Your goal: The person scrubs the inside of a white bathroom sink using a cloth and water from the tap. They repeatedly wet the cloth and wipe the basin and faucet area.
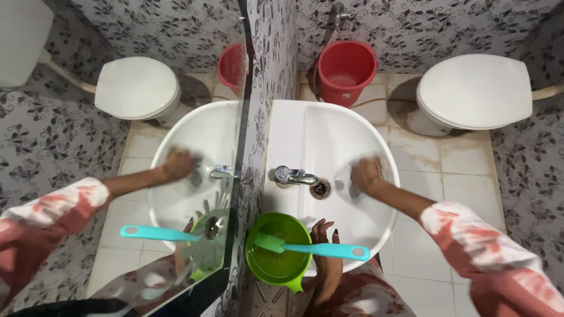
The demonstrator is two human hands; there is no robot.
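Right hand (365,174) scrubbing sink (329,126); left hand (325,238) holds green bowl (276,261).

Grey flower-patterned walls (446,20), a pale tiled floor (464,176), a white toilet (476,91), a red bucket (346,70), a mirror (117,147) at left.

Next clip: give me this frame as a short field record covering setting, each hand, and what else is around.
setting: white oval ceramic washbasin with chrome tap, mirror at left
right hand: right hand pressed inside the basin, blurred; any cloth not discernible
left hand: left hand holding a round green plastic bowl at the basin's near edge
in bowl: turquoise plastic-handled brush
around: red plastic bucket, white toilet with closed lid
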